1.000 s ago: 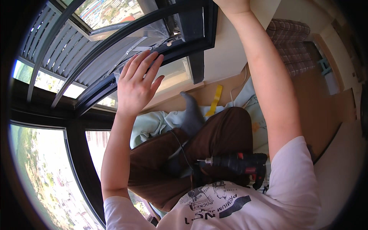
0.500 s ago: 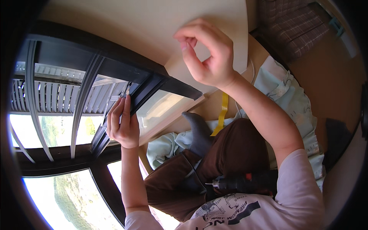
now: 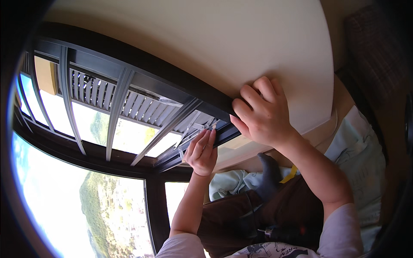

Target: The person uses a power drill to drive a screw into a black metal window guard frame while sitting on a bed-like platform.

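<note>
My left hand (image 3: 201, 151) reaches up to the inner side of the dark window frame (image 3: 172, 84). Its fingers are pressed together beside a silver metal stay arm (image 3: 187, 136). A small pale spot shows at the fingertips, too small to name. To its right, my right hand (image 3: 266, 114) is closed at the frame's outer edge, fingers bent against the pale wall and thumb against the dark frame. Across my lap lies a dark power drill (image 3: 284, 234) with a metal bit, dim in shadow.
Grey bars (image 3: 115, 116) cross the window opening, with a slatted grille beyond. A large glass pane (image 3: 56, 189) shows a hillside. Pale green cloth (image 3: 357, 146) spreads at the right, near yellow tape (image 3: 289, 174) and my socked foot (image 3: 269, 172). A plaid seat (image 3: 376, 47) stands far right.
My right hand has come down from mid-air to the edge of the window frame. My left hand stays by the metal arm. The whole view has shifted toward the window.
</note>
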Demonstrator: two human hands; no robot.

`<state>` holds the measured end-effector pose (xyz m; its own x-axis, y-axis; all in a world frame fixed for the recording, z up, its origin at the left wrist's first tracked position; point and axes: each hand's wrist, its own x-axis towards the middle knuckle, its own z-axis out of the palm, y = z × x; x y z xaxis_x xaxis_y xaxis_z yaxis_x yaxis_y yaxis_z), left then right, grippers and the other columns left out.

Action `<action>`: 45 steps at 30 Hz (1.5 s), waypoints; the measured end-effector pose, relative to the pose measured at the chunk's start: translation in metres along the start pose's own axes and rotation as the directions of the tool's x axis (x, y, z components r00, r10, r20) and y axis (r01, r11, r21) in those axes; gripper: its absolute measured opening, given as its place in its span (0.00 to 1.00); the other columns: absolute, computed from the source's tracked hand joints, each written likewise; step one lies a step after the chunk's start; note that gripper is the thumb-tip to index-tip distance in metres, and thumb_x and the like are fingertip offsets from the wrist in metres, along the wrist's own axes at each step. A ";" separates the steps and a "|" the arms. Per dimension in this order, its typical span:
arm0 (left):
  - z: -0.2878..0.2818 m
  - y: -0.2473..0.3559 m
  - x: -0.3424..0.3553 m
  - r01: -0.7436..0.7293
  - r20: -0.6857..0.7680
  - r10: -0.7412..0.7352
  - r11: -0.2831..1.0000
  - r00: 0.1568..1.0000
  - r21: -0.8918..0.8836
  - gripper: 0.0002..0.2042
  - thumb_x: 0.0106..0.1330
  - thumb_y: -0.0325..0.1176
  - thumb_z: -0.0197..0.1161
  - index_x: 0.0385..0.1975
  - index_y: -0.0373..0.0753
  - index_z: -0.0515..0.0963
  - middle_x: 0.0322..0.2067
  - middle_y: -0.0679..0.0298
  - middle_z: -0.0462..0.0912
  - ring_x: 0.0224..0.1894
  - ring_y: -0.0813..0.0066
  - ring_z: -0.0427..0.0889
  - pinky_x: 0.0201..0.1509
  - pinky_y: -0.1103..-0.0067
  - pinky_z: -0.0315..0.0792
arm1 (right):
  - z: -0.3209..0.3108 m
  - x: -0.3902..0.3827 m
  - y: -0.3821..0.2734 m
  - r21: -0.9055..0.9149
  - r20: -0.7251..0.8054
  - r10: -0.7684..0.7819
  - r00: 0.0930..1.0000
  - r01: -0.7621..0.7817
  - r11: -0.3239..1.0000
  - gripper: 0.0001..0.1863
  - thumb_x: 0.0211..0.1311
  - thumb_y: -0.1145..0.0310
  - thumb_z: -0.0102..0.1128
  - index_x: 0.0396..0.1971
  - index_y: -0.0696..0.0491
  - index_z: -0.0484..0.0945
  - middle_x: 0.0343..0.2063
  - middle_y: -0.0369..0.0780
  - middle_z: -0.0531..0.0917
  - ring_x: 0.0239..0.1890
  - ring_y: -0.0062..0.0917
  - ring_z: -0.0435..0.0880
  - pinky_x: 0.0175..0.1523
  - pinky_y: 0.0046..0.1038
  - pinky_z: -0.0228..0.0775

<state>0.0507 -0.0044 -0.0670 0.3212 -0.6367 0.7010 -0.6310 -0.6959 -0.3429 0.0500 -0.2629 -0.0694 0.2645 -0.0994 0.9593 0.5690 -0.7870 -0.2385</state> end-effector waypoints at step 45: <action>-0.134 -0.036 -0.034 0.322 0.039 -0.319 0.942 0.947 -0.095 0.23 0.63 0.31 0.73 0.59 0.39 0.83 0.59 0.57 0.84 0.60 0.54 0.83 0.64 0.65 0.78 | -0.052 0.038 -0.016 -0.139 0.296 0.005 0.955 0.038 0.990 0.21 0.62 0.53 0.72 0.33 0.59 0.85 0.36 0.45 0.83 0.49 0.44 0.78 0.61 0.43 0.71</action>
<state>-0.0322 0.0864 0.0048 0.5335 -0.3936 0.7486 -0.5580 -0.8290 -0.0382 0.0108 -0.2858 -0.0216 0.4857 0.0811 0.8704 0.4647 -0.8673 -0.1785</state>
